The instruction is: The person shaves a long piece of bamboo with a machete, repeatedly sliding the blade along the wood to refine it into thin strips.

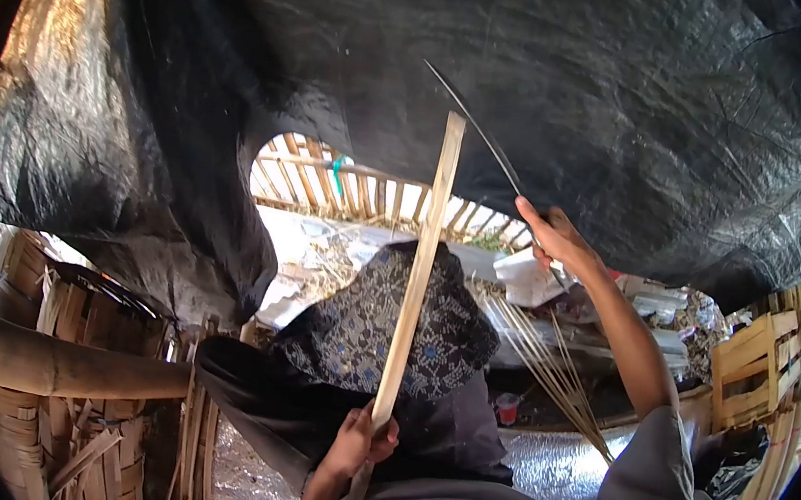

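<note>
My left hand (363,441) is wrapped round the lower part of a long, flat bamboo slat (421,272), which stands nearly upright in front of me and leans a little right. Gripped in my right hand (556,240) is a long knife, its thin blade (475,127) slanting up and left. The blade passes close by the slat's top end and overlaps that area in this view. The handle is mostly hidden in my fingers. Behind the slat, a dark patterned cloth (351,333) covers my lap.
Thin bamboo strips (555,366) fan out at right, near a cup with red contents (507,408). A thick bamboo pole (71,366) crosses the left side above woven bamboo pieces (15,423). Black plastic sheeting (576,92) hangs low overhead. A wooden crate (752,369) stands far right.
</note>
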A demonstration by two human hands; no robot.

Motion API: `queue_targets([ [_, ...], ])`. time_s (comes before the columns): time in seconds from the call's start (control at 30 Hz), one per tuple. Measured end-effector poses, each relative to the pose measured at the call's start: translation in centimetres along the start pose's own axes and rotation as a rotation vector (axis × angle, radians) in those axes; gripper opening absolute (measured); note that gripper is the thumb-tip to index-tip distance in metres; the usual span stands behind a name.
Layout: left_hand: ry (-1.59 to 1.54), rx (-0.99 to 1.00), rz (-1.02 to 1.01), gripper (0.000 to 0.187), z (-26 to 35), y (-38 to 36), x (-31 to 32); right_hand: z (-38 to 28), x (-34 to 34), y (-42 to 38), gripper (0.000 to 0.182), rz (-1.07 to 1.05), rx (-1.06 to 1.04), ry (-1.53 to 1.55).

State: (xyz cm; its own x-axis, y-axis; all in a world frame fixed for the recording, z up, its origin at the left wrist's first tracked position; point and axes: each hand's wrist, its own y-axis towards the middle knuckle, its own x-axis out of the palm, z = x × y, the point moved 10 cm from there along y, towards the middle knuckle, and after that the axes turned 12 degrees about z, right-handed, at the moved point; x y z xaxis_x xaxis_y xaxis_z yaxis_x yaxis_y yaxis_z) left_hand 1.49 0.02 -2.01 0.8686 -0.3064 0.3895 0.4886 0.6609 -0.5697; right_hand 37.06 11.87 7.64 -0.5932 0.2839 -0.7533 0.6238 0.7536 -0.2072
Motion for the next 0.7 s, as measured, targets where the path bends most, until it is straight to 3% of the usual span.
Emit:
queue_targets([
  [0.03, 0.003, -0.049, 0.041, 0.053, -0.8, 0.3, -0.5, 0.1, -0.6, 0.6, 0.068, 0.016, -0.023, 0.011],
  [0.1, 0.017, -0.042, 0.011, 0.053, -1.2, 0.2, -0.3, -0.3, -0.4, 0.0, 0.070, 0.085, -0.297, -0.444],
  [0.17, 0.030, -0.057, -0.016, 0.053, -1.4, 0.6, 0.1, 1.8, 3.0, -1.9, 0.076, -0.127, -0.333, -0.699],
  [0.23, 0.081, -0.083, -0.006, 0.054, -1.7, 0.7, 0.0, 6.2, 7.9, -2.3, 0.075, -0.116, -0.470, -0.748],
  [0.3, 0.149, -0.065, -0.029, 0.058, -1.5, 0.7, -0.2, 9.2, 10.3, -6.1, 0.071, -0.465, 0.007, -0.498],
  [0.37, 0.221, 0.028, 0.097, 0.064, -0.8, 0.8, -1.2, 13.5, 13.0, -6.2, 0.065, -0.431, 0.115, -0.182],
  [0.43, 0.214, 0.065, 0.046, 0.065, -0.1, 0.9, -1.7, 14.2, 13.1, -7.4, 0.064, -0.356, 0.203, 0.070],
  [0.5, 0.365, 0.198, 0.143, 0.062, 1.8, 0.7, -2.6, 14.5, 12.1, -8.4, 0.059, -0.266, 0.269, 0.209],
  [0.53, 0.378, 0.248, 0.175, 0.045, 3.5, 0.5, -2.6, 14.9, 12.2, -8.8, 0.059, -0.270, 0.271, 0.218],
  [0.57, 0.385, 0.248, 0.178, 0.045, 4.0, 0.9, -2.6, 15.2, 11.7, -8.6, 0.057, -0.215, 0.288, 0.357],
  [0.6, 0.451, 0.377, 0.218, 0.040, 5.5, 1.0, -2.6, 15.4, 11.1, -8.6, 0.055, -0.160, 0.306, 0.494],
  [0.67, 0.554, 0.589, 0.289, 0.023, 8.9, 0.7, -1.8, 13.8, 8.5, -9.1, 0.051, -0.074, 0.268, 0.504],
  [0.7, 0.558, 0.589, 0.290, 0.023, 9.5, 1.1, -1.3, 12.4, 7.2, -9.4, 0.049, -0.054, 0.218, 0.525],
])
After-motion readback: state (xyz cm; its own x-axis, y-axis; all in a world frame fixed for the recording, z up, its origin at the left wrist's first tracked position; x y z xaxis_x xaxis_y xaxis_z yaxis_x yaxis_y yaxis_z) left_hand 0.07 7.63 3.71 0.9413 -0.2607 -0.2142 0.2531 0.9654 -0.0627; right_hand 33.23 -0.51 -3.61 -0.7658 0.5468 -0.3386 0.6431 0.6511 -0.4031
